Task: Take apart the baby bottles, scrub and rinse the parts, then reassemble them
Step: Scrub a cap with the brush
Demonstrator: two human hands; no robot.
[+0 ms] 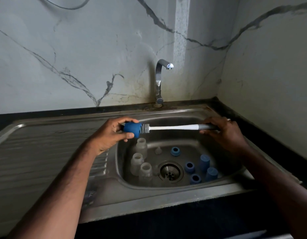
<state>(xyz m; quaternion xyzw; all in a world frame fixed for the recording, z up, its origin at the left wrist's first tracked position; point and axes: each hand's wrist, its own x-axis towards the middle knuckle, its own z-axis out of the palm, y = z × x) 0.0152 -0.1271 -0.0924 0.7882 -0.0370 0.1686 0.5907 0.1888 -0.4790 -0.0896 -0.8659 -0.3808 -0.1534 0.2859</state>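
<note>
Blue plastic cap [132,129] is getting scrubbed above the sink [209,184]: the left hand [113,133] is gripping it, the right hand [223,131] is clasping the brush [175,127] handle, bristles poking inside. Disassembly looks finished; three cloudy bottles [137,161], rings [189,167] and smooth domed caps [204,162] are waiting below. Rinsing and reassembly seem still ahead, and the tap [160,80] is looking dry.

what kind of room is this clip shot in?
Most likely a home kitchen, at the washing-up corner: a stainless steel sink with a ribbed drainboard, a chrome gooseneck tap on a dark stone counter, and a marble-look tiled wall behind.
</note>
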